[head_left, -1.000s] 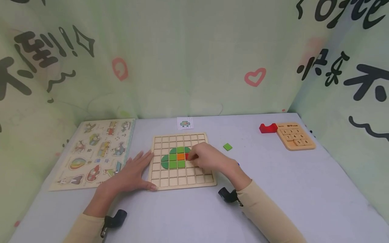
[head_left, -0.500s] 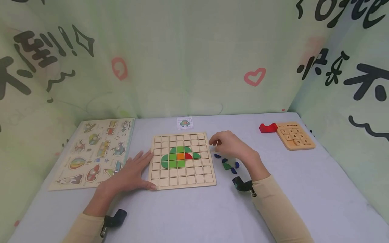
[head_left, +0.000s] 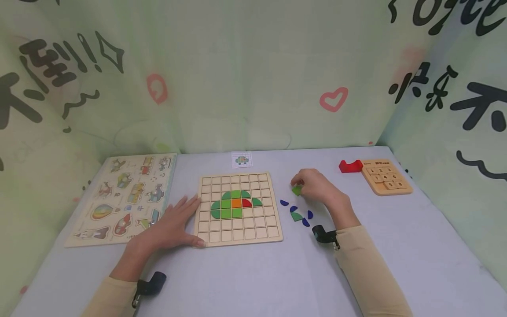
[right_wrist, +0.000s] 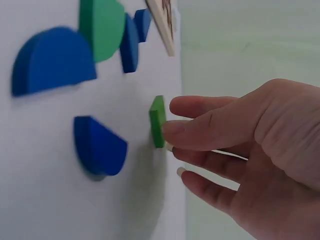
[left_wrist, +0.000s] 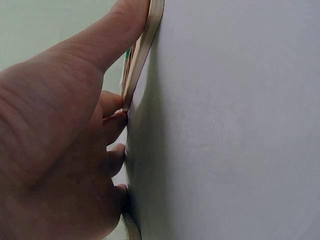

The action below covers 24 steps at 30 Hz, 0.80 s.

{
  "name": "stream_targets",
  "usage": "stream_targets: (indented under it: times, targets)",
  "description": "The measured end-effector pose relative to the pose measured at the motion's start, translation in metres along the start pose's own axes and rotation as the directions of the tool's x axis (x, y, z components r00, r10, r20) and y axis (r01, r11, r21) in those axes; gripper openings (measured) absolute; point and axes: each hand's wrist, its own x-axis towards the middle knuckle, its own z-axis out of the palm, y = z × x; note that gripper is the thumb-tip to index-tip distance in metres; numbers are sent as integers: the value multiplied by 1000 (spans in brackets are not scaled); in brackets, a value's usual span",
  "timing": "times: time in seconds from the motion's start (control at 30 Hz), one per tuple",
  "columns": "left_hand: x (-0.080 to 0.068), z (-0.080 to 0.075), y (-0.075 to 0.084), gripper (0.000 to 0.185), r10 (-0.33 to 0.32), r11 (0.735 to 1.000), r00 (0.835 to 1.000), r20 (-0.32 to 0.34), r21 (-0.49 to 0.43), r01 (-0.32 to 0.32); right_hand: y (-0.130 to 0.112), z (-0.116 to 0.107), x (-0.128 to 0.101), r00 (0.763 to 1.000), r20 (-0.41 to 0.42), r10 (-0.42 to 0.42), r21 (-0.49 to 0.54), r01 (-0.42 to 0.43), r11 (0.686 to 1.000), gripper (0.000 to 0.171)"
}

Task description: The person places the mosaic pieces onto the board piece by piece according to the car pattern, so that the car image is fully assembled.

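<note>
A wooden grid board (head_left: 237,233) lies in the middle of the table, with green, orange and red pieces (head_left: 233,204) set in its cells. My left hand (head_left: 174,224) lies flat on the table, fingers straight against the board's left edge. In the left wrist view the thumb (left_wrist: 115,30) runs along the board's rim (left_wrist: 147,35). My right hand (head_left: 305,182) is right of the board, its fingertips (right_wrist: 172,127) touching one edge of a small green square tile (head_left: 296,190) (right_wrist: 158,121) that lies flat on the table.
Several loose blue pieces (head_left: 294,209) (right_wrist: 55,60) and a green piece (head_left: 296,216) (right_wrist: 102,27) lie between the board and my right wrist. A vehicle peg puzzle (head_left: 123,198) sits at left, a pattern card (head_left: 241,160) behind the board, a red block (head_left: 350,166) and number puzzle (head_left: 386,176) at right.
My right hand left the board, where a red piece now sits, and moved right to the green square tile. The left hand has not moved.
</note>
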Motion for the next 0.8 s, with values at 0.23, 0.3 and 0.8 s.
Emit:
stream_targets:
  times: [0.23,0.3,0.8]
  targets:
    - [1,0,0,130,-2,1000,1000,0,-2,2,5,4,2,1000,-20,-12,-10,12,1000,24]
    - [1,0,1,130,-4,1000,1000,2,-1,4,5,4,3,1000,-20,-11,-13,10,1000,21]
    - [-2,-4,6,129,-15,1000,1000,9,-17,15,-20,4,1,994,1,-114,5,114,993,9]
